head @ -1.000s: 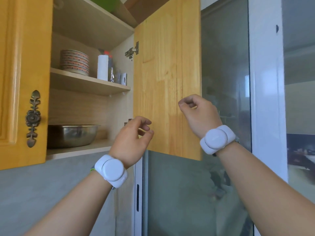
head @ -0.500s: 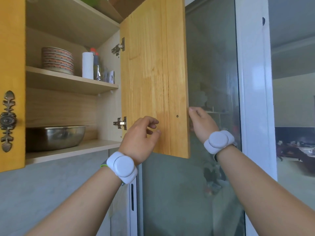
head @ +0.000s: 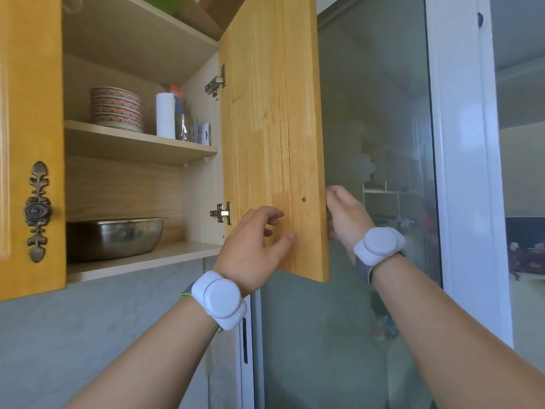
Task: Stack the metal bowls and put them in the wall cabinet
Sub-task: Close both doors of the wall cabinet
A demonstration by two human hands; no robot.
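Observation:
A metal bowl (head: 113, 237) sits on the bottom shelf (head: 147, 261) of the open wall cabinet; whether it is one bowl or a stack cannot be told. The cabinet's right door (head: 271, 137) stands swung out towards me. My right hand (head: 346, 216) reaches behind the door's free edge, its fingers hidden by the wood, apparently gripping it. My left hand (head: 255, 246) hovers in front of the door's inner face, fingers loosely curled and apart, holding nothing.
The upper shelf (head: 138, 143) carries a stack of patterned dishes (head: 116, 109), a white roll (head: 165, 115) and small bottles. The left door (head: 29, 143) is shut, with an ornate metal handle (head: 37, 211). A glass sliding door (head: 377, 172) with a white frame (head: 463, 172) stands right.
My right hand moved from in front of the door to behind its free edge. My left hand shifted right, in front of the door. The view moved slightly.

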